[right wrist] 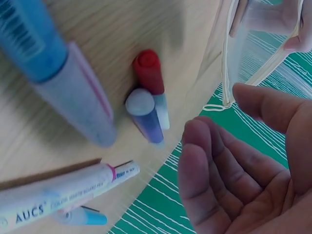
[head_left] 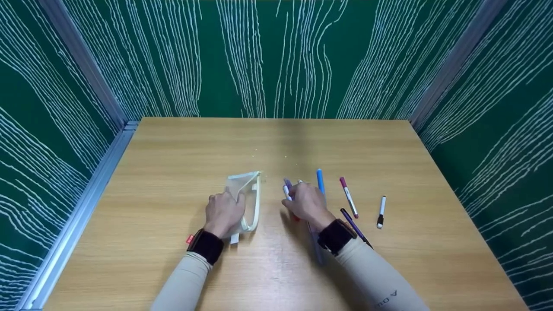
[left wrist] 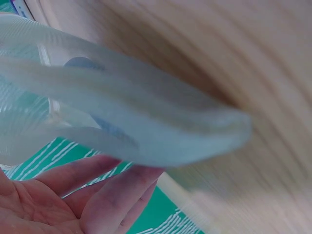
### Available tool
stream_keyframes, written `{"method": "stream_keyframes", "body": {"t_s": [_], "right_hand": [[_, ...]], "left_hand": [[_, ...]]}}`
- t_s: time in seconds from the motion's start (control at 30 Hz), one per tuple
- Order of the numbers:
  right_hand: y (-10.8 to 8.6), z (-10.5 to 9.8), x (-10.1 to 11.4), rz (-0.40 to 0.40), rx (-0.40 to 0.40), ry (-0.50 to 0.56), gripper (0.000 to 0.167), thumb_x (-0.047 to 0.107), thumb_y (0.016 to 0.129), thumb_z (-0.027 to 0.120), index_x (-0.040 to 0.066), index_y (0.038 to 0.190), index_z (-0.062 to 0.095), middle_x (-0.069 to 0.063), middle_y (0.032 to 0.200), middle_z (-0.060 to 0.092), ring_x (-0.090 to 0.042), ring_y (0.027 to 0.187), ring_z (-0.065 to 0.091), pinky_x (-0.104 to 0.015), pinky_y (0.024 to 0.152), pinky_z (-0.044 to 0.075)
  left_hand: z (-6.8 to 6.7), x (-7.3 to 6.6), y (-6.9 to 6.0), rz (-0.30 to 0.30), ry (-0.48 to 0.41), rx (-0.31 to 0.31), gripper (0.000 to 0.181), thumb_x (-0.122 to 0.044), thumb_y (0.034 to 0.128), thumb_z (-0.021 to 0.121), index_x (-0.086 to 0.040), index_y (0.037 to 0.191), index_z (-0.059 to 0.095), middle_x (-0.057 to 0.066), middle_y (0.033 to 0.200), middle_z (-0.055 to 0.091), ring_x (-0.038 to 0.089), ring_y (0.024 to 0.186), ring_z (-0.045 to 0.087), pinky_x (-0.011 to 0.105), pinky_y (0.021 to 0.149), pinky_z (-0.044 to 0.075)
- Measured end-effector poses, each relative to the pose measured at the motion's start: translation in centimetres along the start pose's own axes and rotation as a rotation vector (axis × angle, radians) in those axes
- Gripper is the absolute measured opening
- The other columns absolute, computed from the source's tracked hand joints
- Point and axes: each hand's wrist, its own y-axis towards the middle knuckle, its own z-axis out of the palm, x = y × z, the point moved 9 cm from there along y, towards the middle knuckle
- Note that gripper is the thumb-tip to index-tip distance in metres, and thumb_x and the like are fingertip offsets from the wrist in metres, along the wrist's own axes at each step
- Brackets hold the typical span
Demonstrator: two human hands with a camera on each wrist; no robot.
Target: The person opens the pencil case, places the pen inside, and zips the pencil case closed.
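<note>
"Hands first: what does the head view give?"
"The left hand (head_left: 224, 211) pinches the wall of the pale pouch (head_left: 239, 182), whose long side runs away from the body, mouth facing the right hand (head_left: 307, 201). That one is the nearer to the pens; the purple pen (head_left: 288, 183) lies just past its fingertips."
"Room?"
"Wood shows between pouch and pens; the table (head_left: 173, 147) has its far edge well beyond both hands."
"Left wrist?"
"Fingers nearly straight against the pouch, thumb unseen."
"Right wrist?"
"Fingers loosely curled, thumb apart, nothing held; the red-capped pen (right wrist: 150, 78) lies near the fingertips, pouch beyond the thumb."
</note>
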Motion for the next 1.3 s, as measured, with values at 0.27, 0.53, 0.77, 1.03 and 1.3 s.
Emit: {"method": "stream_keyframes", "body": {"t_s": [0.27,0.53,0.77,1.03,1.3], "right_hand": [[0.0,-0.2,-0.4,-0.004,0.012,-0.079,0.017,0.029,0.085,0.081,0.015,0.076,0.076,0.004,0.069,0.065,-0.016,0.058,0.057,-0.031,0.052,0.043],[0.0,0.1,-0.8,0.011,0.011,-0.188,0.034,0.033,0.081,0.085,0.015,0.065,0.062,0.001,0.061,0.058,-0.017,0.054,0.055,-0.033,0.050,0.045],[0.0,0.5,-0.9,-0.015,-0.022,-0.257,0.040,0.035,0.077,0.085,0.014,0.063,0.054,-0.002,0.062,0.055,-0.021,0.055,0.058,-0.040,0.052,0.053],[0.2,1.1,-1.0,-0.005,-0.008,-0.247,0.034,0.028,0.077,0.083,0.011,0.067,0.055,-0.004,0.062,0.056,-0.022,0.054,0.057,-0.040,0.051,0.052],[0.4,1.4,-1.3,0.030,0.018,-0.237,0.030,0.025,0.077,0.082,0.009,0.070,0.057,-0.005,0.065,0.058,-0.022,0.058,0.059,-0.040,0.055,0.054]], "left_hand": [[0.0,0.0,0.0,-0.005,-0.014,0.002,0.060,-0.045,0.1007,0.044,0.010,0.103,0.067,0.025,0.088,0.069,0.039,0.081,0.061,0.051,0.068,0.051],[-0.1,-0.3,0.2,0.001,-0.013,0.018,0.054,-0.043,0.1010,0.044,0.006,0.095,0.066,0.021,0.083,0.066,0.038,0.080,0.060,0.050,0.070,0.050],[0.0,-0.2,0.1,-0.009,-0.012,0.026,0.052,-0.043,0.1011,0.046,-0.002,0.074,0.062,0.023,0.085,0.068,0.039,0.082,0.062,0.050,0.067,0.052],[0.0,-0.1,0.1,-0.011,-0.005,0.019,0.050,-0.043,0.1014,0.045,0.000,0.083,0.063,0.021,0.082,0.067,0.037,0.079,0.060,0.048,0.066,0.051],[0.1,0.1,0.0,-0.024,-0.009,0.034,0.052,-0.044,0.1008,0.044,0.004,0.098,0.063,0.019,0.081,0.065,0.035,0.079,0.059,0.047,0.066,0.050]]}}
